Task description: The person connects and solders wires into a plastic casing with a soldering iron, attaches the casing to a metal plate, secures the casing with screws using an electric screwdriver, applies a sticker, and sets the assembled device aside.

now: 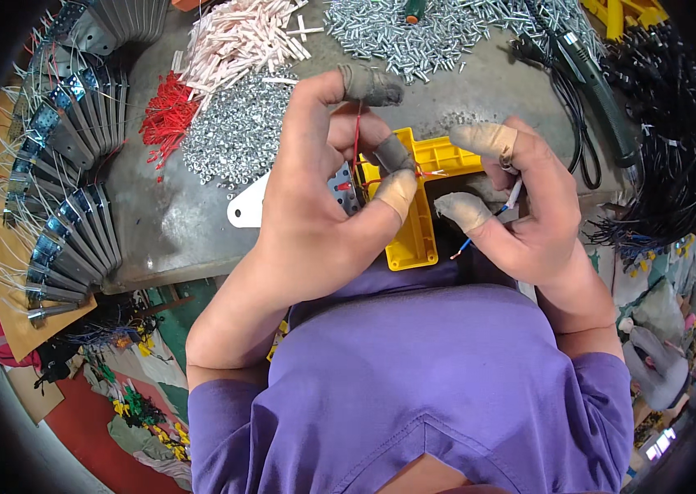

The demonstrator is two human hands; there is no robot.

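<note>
My left hand [311, 193] pinches a thin red wire [357, 136] between thumb and middle finger, with bare strands sticking out past the fingertips. The index finger is raised and bent above it. In my right hand [537, 202] a light grey cable [514, 194] is tucked against the curled fingers. A blue wire [465, 246] with a bared end points down from it beside the thumb. That thumb and index finger stand apart. Both hands wear finger covers. Under them lies a yellow plastic housing [414, 239], partly hidden. A dark perforated board [341, 183] shows behind my left fingers.
Left on the bench [162, 235] are rows of grey metal-like parts [76, 230] with wires. Behind lie red pieces [168, 119], small metal nuts [232, 132], pale sticks [241, 41] and screws [414, 41]. A soldering iron [599, 99] and black cables [661, 123] are at right.
</note>
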